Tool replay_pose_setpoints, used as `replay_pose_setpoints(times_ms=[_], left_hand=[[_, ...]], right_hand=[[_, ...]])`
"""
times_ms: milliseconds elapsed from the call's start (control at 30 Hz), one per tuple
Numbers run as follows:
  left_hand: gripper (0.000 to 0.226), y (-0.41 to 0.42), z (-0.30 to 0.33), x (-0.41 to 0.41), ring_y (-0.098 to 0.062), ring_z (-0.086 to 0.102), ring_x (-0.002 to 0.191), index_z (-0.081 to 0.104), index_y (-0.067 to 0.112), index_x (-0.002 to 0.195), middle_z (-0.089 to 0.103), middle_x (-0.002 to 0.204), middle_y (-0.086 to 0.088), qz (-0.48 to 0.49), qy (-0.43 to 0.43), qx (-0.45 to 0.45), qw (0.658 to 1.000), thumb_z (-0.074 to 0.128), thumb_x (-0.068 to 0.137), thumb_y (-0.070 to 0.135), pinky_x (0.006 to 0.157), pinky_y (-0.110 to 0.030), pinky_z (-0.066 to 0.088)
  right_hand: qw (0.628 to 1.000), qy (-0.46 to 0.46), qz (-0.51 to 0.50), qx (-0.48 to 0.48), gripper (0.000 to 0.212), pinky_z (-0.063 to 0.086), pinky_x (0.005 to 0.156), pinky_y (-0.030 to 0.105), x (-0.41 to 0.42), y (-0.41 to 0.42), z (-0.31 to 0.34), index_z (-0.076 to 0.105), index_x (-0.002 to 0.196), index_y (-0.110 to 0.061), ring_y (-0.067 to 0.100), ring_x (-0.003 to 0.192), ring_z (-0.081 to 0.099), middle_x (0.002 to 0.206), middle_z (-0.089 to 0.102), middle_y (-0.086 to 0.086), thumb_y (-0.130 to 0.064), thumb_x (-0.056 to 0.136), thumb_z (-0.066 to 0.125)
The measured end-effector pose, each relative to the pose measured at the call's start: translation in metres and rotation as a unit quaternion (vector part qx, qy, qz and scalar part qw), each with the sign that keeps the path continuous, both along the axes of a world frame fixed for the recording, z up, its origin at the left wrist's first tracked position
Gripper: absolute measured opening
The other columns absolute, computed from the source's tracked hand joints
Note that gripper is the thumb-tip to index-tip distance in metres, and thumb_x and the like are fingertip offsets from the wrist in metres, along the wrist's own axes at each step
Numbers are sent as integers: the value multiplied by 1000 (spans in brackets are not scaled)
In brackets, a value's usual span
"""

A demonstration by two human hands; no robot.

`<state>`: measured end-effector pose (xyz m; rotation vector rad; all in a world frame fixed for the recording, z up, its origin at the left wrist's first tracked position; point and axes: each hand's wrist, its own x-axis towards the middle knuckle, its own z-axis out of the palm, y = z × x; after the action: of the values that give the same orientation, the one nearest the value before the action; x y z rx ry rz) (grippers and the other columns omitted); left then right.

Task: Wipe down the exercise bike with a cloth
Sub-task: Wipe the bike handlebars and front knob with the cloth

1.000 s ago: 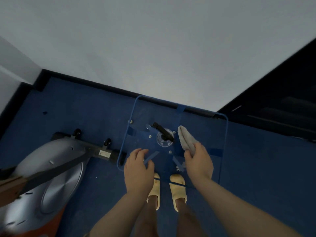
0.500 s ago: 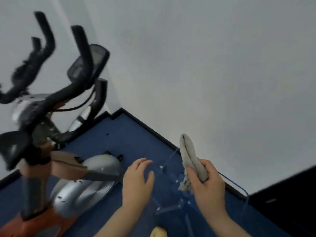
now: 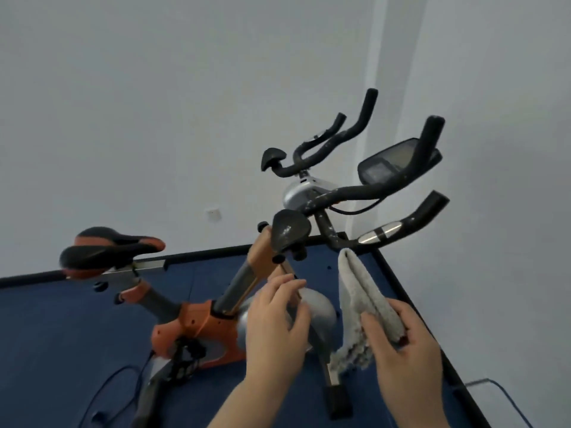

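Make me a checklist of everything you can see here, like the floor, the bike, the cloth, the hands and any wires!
Surface: blue floor, black strip along the wall.
Job's things: exercise bike standing upright, orange and grey; black handlebars speckled with pale spots; grey cloth folded, not touching the bike.
Clutter: nothing seen.
Grippers: right hand grips the cloth; left hand holds nothing, fingers relaxed, in front of the bike's grey housing; contact cannot be told.
Cables: thin cable looping on the floor beside the bike's base; another cable at lower right.
Surroundings: plain pale walls; small wall socket.
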<state>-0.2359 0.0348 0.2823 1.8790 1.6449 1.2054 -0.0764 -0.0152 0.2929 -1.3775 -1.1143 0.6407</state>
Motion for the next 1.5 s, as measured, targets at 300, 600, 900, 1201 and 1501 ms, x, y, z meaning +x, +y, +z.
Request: replay_pose_setpoints(times_ms=[300,600,900,1201,1501], left_hand=[[29,73,2,-78,13,40,111,57,46,104,49,112,34,-31,-59,-10,998,58,85,24,97,-30,43],[28,177,23,-111,2,52,105,62,37,109,59,110,23,-190,-51,-36,980,48,85,31,93,-36,47],[31,225,6,-86,5,58,91,58,34,120,62,105,18,-243,-47,-101,964,56,90,28,76,-17,48],[18,247,1,-74,12,60,83,63,46,90,65,83,26,-254,-88,-104,958,61,88,29,70,-15,49],[10,267,-7,-72,3,64,81,69,35,83,69,81,17,-306,-135,-94,938,70,82,25,72,-13,50]], right_hand=[[996,-35,-75,40,20,52,59,13,-61,70,17,62,90,-38,-3,77,64,86,66,-22,-21,81,68],[930,-338,-143,19,18,40,66,8,-79,174,43,67,103,-24,3,83,53,84,61,-12,-26,85,63],[889,-446,-45,-92,28,33,74,10,-77,206,31,58,106,-30,5,101,46,112,52,-13,-40,82,66],[831,-543,-77,-91,36,41,60,19,-88,219,19,66,96,-28,10,88,49,97,56,-10,-46,66,77],[836,-524,-142,-74,21,38,58,22,-90,225,21,65,88,-25,14,79,53,85,64,-8,-24,72,79]])
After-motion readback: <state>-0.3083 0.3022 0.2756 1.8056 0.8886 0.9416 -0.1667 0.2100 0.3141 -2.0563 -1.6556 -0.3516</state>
